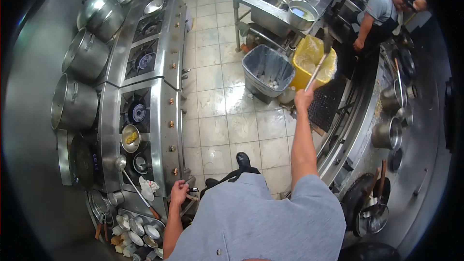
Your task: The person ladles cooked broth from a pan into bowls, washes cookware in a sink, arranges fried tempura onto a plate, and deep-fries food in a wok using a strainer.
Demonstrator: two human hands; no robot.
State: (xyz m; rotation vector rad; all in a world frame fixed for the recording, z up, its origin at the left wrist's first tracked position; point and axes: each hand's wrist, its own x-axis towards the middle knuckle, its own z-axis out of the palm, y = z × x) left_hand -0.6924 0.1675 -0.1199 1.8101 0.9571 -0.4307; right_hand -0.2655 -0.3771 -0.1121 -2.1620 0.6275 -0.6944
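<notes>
My right hand (304,98) reaches forward, wrapped around the light handle of a long-handled utensil (317,70). The utensil's dark far end is over the yellow-lined bin (303,76); its exact kind is unclear. Beside that bin stands a grey bin (256,70) with a dark liner and pale scraps inside. Low on the left, my left hand (179,193) hangs by the stove's front edge, fingers loosely bent and apart, with nothing visible in them. Close to it are a white cloth (148,188) and a ladle (130,179) lying on the stove side.
Burners line the stove (162,101), one carrying a bowl with yellow food (130,138). Large pots (75,101) stand behind it. A metal sink (270,0) is ahead. At far right a co-worker (379,14) stands by the wok range. Woks (355,195) hang near my right side.
</notes>
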